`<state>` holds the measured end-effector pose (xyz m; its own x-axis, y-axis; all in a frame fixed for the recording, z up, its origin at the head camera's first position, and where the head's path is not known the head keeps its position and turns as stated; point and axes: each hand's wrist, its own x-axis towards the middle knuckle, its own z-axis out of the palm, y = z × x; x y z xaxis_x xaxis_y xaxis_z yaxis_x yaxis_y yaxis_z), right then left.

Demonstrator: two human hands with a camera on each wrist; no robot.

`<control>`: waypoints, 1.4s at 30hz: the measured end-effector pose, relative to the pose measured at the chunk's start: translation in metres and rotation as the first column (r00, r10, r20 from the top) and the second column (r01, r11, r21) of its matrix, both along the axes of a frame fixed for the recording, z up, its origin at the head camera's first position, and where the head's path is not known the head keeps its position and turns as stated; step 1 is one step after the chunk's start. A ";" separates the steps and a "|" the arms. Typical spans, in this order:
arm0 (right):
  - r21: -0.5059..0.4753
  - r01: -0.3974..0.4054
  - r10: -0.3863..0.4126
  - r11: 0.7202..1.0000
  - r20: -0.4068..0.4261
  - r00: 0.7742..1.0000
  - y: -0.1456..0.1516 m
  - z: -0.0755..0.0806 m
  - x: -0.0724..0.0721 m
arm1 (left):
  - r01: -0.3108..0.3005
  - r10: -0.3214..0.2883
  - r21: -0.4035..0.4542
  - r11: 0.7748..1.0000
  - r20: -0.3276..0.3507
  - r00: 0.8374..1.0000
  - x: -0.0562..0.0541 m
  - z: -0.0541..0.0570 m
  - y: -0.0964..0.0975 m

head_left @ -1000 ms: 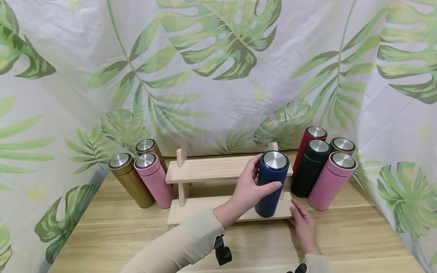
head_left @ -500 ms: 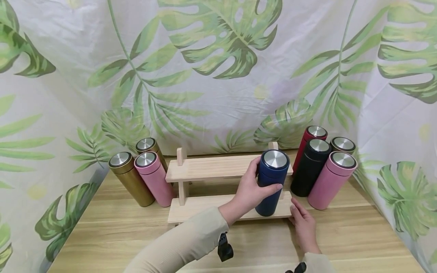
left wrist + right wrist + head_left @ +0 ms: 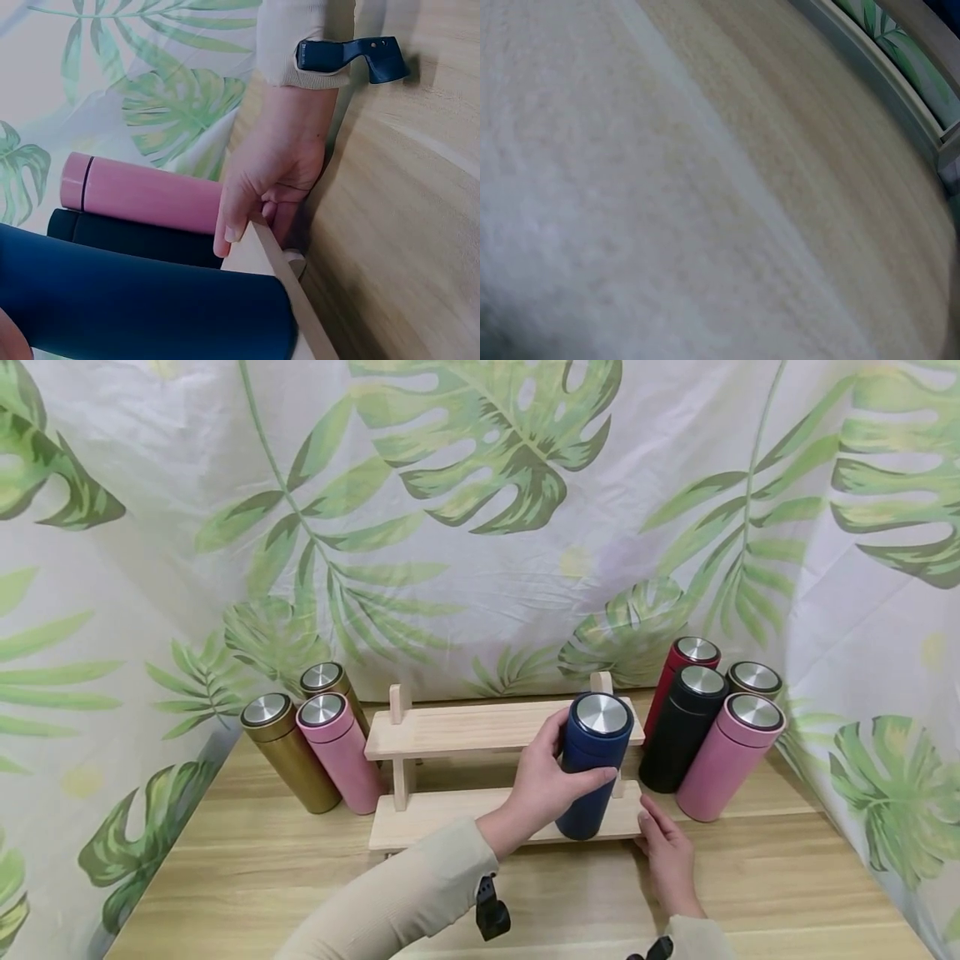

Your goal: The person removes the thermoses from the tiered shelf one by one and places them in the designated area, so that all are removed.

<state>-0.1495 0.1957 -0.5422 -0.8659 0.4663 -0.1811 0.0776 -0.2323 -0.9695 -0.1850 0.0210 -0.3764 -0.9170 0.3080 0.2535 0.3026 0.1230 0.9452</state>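
Observation:
My left hand grips a dark blue vacuum flask with a silver-topped lid, its fingers behind and its thumb across the front. The flask stands nearly upright at the right part of the lower board of a two-tier wooden shelf. In the left wrist view the base of the blue flask meets the board near its front edge; whether it fully rests there I cannot tell. My right hand pinches the right end of that lower board, also seen in the left wrist view.
Right of the shelf stand a red flask, a black flask, a pink flask and a partly hidden dark-lidded one. On the left are two gold flasks and a pink one. A leaf-patterned cloth hangs behind.
The blue flask has shifted slightly left and toward me along the lower board, with my left hand moving along. My right hand stays at the board's end.

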 end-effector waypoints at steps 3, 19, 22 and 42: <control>-0.006 0.003 -0.003 1.000 -0.007 1.000 0.000 0.000 0.000 | 0.006 -0.005 0.006 1.000 -0.037 0.999 0.001 0.003 -0.005; 0.014 -0.011 0.011 1.000 -0.020 1.000 -0.001 0.001 0.001 | -0.048 0.051 0.022 0.999 -0.154 0.987 0.013 0.018 -0.052; 0.050 -0.021 0.020 0.999 0.010 1.000 0.000 0.000 0.001 | -0.101 0.106 0.037 0.994 -0.172 0.979 0.016 0.018 -0.063; 0.043 -0.022 0.023 0.999 -0.007 1.000 0.003 -0.002 0.001 | -0.322 0.393 0.236 0.917 -0.388 0.834 0.030 0.019 -0.133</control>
<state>-0.1486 0.1984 -0.5440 -0.8776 0.4539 -0.1543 0.0748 -0.1884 -0.9792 -0.1552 -0.1124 -0.3576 -0.7497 -0.0959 0.6547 0.6370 0.1635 0.7533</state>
